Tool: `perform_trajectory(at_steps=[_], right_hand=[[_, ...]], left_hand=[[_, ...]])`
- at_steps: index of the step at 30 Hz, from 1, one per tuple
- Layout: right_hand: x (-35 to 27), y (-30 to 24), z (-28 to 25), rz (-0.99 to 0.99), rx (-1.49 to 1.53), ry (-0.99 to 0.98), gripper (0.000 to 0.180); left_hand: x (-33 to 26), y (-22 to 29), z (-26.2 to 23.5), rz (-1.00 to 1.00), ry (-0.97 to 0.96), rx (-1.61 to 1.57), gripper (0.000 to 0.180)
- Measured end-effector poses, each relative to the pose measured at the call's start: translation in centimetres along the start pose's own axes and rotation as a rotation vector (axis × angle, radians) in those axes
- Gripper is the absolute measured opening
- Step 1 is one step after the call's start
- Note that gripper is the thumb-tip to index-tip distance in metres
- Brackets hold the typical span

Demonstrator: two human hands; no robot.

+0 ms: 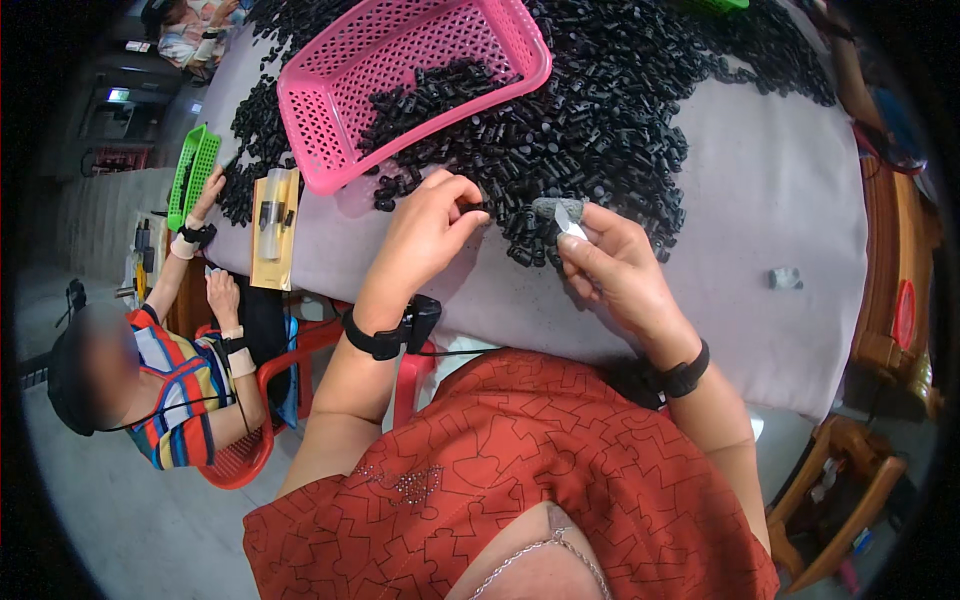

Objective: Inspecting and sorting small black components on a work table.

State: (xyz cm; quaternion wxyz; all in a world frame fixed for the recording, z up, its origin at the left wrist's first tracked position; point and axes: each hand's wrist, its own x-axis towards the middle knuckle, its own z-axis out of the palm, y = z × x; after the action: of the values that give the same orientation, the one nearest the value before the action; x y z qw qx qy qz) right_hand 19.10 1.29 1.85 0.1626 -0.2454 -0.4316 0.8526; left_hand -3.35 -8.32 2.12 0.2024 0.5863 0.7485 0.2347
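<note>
My left hand [428, 228] is over the near part of the table, its thumb and index finger pinched on a small black plastic part [473, 208], mostly covered by the fingertips. To its right, my right hand [618, 258] grips a small pale blade [570, 222] between thumb and fingers. A grey finger sleeve [550, 206] covers the tip of the right index finger. The two hands are apart. Just beyond them spreads a large heap of small black plastic parts [610, 135]. A pink perforated basket [315, 178], tilted among the heap, holds more of these parts.
Grey cloth [740, 200] covers the table. A yellow card with a clear tube [271, 230] lies left; a small crumpled greyish piece [785, 278] lies right. At the left, a seated person [180, 380] reaches toward a green basket [195, 175]. Wooden furniture [880, 270] stands right.
</note>
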Motion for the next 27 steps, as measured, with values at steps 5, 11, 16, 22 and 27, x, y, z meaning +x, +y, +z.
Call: perform_trajectory(at_steps=[5,11,16,22,27], right_hand=[[0.1,0.3,-0.1,0.001,-0.026,-0.03,0.025],[-0.2,0.1,0.2,-0.053,-0.032,-0.128,0.047],[-0.3,0.2,0.2,-0.039,-0.096,-0.204,0.059],[-0.2,0.3,0.3,-0.048,-0.08,-0.207,0.058],[-0.2,0.2,0.1,-0.035,-0.096,-0.223,0.057]], left_hand=[[-0.9,0.2,1.5,-0.238,-0.135,-0.897,0.014],[-1.1,0.8,3.2,-0.338,-0.286,-1.7,0.013],[-1.3,1.3,3.7,-0.419,-0.337,-1.776,0.02],[-1.5,1.5,4.0,-0.345,-0.469,-1.86,0.022],[-1.6,1.9,4.1,-0.356,-0.456,-1.928,0.02]])
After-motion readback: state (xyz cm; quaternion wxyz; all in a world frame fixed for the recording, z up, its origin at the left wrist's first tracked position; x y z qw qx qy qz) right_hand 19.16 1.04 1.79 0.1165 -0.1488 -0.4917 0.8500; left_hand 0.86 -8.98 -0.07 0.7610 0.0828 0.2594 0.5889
